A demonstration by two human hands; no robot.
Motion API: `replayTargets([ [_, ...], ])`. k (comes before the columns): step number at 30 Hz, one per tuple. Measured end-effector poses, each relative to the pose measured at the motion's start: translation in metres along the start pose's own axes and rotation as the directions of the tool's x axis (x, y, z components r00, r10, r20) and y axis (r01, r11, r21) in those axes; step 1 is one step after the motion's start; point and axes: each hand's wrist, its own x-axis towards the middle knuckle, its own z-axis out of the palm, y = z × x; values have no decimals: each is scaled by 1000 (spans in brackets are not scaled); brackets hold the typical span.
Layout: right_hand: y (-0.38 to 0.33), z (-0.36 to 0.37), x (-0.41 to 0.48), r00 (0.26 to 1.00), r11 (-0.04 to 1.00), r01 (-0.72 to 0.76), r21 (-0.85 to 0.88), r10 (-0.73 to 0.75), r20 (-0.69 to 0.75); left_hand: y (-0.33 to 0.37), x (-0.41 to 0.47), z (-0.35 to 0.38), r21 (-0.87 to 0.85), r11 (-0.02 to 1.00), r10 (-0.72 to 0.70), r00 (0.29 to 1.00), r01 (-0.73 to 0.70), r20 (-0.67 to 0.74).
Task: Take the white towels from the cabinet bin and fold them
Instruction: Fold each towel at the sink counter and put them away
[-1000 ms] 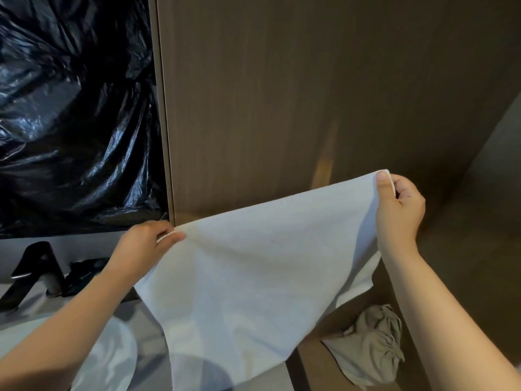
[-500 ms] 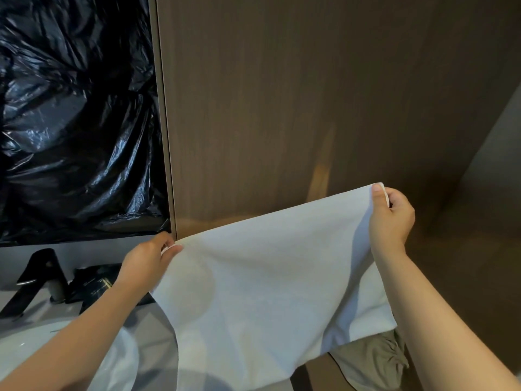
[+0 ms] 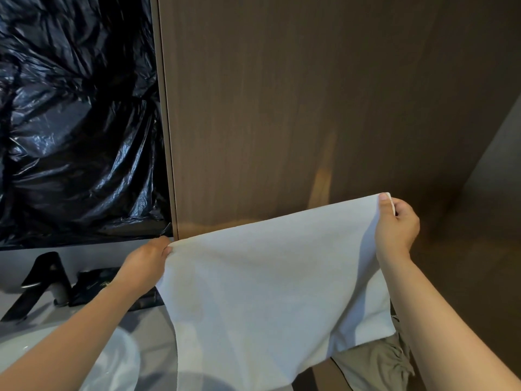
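A white towel point(image 3: 267, 292) hangs spread out in front of me, held up by its two top corners. My left hand point(image 3: 146, 263) pinches the left corner, low and near the edge of the wooden cabinet panel point(image 3: 282, 108). The right corner, a little higher, is pinched between thumb and fingers of my right hand point(image 3: 396, 224). The towel's lower part drapes down over the counter and hides what lies under it. No cabinet bin is in view.
Crumpled black plastic sheeting point(image 3: 76, 122) covers the wall at the left. A black faucet point(image 3: 39, 283) stands over a white basin point(image 3: 118, 359) at the lower left. A crumpled beige cloth point(image 3: 377, 365) lies at the lower right inside the wooden recess.
Both hands have dropped lower with the towel, and the towel's top edge is stretched straighter. The towel now covers more of the beige cloth below.
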Motion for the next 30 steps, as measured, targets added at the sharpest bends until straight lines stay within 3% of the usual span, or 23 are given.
replayTargets([
  [4, 4, 0, 2, 1000, 1000, 17, -2, -17, 9, 4, 2, -4, 33, 998, -61, 998, 62, -24],
  [8, 11, 0, 4, 1000, 1000, -24, -19, 24, -6, 9, 6, -17, -160, 984, -73, 997, 77, 33],
  [12, 22, -7, 4, 998, 997, -64, -49, 63, -23, 0, 4, -21, -293, 950, -108, 994, 105, 5],
  [17, 29, -6, -2, 997, 992, -77, -104, 74, -27, -3, 12, -18, -102, 994, -31, 1000, 30, -5],
  [25, 47, -14, -9, 995, 964, -96, -249, 93, -24, 14, 14, -10, 26, 996, -88, 995, 89, -39],
  [30, 49, -15, -13, 997, 938, -70, -339, 80, 15, 24, 5, -19, -89, 991, -107, 994, 103, -34],
])
